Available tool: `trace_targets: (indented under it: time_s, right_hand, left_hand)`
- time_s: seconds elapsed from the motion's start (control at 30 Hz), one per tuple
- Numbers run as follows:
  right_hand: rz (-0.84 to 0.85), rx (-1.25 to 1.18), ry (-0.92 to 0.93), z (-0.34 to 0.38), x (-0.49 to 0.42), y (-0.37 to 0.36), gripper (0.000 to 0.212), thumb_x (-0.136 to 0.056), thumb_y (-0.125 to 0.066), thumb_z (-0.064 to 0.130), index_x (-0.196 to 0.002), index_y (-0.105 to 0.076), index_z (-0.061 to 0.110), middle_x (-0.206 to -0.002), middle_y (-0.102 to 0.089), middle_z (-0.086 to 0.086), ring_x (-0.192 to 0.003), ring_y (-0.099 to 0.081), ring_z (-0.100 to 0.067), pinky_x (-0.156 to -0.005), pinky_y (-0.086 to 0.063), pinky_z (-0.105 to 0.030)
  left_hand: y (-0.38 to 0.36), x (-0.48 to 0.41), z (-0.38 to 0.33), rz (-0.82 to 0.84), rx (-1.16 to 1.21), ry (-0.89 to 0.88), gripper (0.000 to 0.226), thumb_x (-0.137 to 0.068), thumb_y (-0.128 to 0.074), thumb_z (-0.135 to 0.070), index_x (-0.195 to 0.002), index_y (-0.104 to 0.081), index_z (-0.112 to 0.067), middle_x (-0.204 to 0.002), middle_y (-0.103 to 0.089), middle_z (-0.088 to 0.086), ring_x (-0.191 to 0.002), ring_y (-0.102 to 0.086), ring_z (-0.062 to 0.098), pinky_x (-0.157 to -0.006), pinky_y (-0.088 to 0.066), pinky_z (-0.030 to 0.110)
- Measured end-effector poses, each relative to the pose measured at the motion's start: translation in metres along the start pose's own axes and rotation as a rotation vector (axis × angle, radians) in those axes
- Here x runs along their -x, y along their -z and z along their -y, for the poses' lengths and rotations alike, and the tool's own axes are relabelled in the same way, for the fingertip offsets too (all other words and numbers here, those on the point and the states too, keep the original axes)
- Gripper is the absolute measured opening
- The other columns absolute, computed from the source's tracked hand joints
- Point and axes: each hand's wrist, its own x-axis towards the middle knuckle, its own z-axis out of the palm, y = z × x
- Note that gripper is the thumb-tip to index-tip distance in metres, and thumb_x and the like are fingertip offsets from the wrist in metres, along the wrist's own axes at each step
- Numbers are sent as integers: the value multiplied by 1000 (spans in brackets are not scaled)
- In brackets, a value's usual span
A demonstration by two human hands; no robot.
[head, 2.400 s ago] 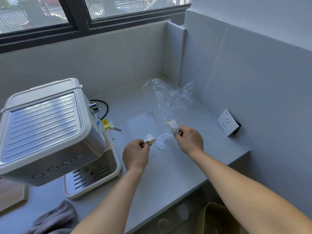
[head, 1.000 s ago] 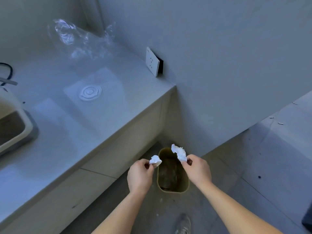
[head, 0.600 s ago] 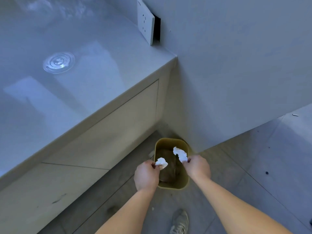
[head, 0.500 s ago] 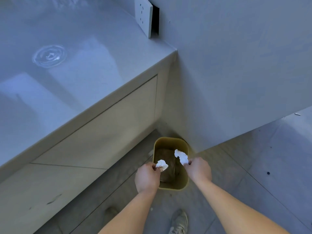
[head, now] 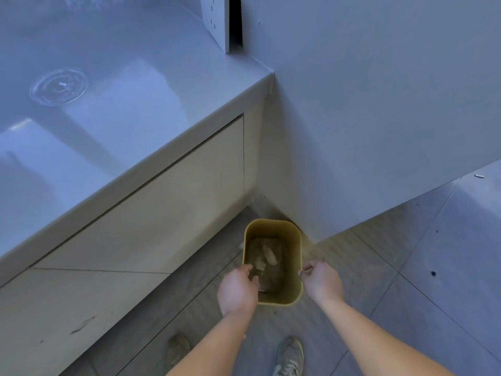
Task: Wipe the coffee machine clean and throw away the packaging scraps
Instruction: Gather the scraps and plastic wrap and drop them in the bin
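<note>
A yellow waste bin (head: 295,240) stands on the floor in the corner between cabinet and wall. Two crumpled white scraps (head: 267,257) lie inside it, blurred, on its dark contents. My left hand (head: 237,290) hovers at the bin's left rim with fingers apart and nothing in it. My right hand (head: 321,280) is just off the right rim, fingers loosely spread, also holding nothing. The coffee machine is out of view.
The grey countertop (head: 151,85) fills the upper left, with a clear plastic disc (head: 58,85) lying on it. A white wall socket (head: 217,20) hangs loose at the counter's back. The cabinet front (head: 151,213) and my shoes (head: 288,356) are below.
Both hands let go of their white scraps, which dropped into the bin. The fingers have opened. Before that I turned from the counter and leaned down to the bin.
</note>
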Motion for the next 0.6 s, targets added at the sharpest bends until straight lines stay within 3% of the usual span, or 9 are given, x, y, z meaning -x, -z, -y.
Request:
trace_targets:
  time_s: [0.33, 0.43, 0.53, 0.6]
  right_hand:
    - [-129, -56, 161, 67, 38, 64, 4, -89, -64, 37, -89, -65, 34, -81, -66, 12, -75, -63, -12, -64, -53, -27]
    - [-178, -86, 215, 96, 52, 90, 10, -89, -65, 40, -81, -61, 36, -71, -60, 20, -67, -56, -1, -52, -43, -18]
    - [-192, -127, 261, 124, 66, 115, 12, -89, -64, 41, -78, -59, 37, -73, -60, 21, -67, -55, 2, -53, -42, -18]
    - [-208, -145, 297, 142, 77, 130, 15, -88, -64, 41, -75, -59, 37, -73, -61, 21, -68, -55, 2, -51, -41, -18]
  left_hand:
    - [97, 40, -43, -127, -16, -268, 29, -94, -63, -35, -123, -64, -33, -108, -62, -16, -90, -61, 4, -78, -52, 17]
    - [136, 51, -60, -192, -10, -342, 28, -96, -61, -34, -123, -64, -33, -111, -63, -15, -94, -61, 5, -80, -50, 15]
    - [171, 63, -73, -217, 25, -399, 25, -97, -60, -30, -122, -65, -32, -113, -64, -14, -98, -61, 7, -86, -54, 19]
    - [193, 69, -79, -265, 35, -420, 25, -97, -61, -29, -121, -65, -31, -114, -64, -14, -98, -61, 7, -83, -50, 14]
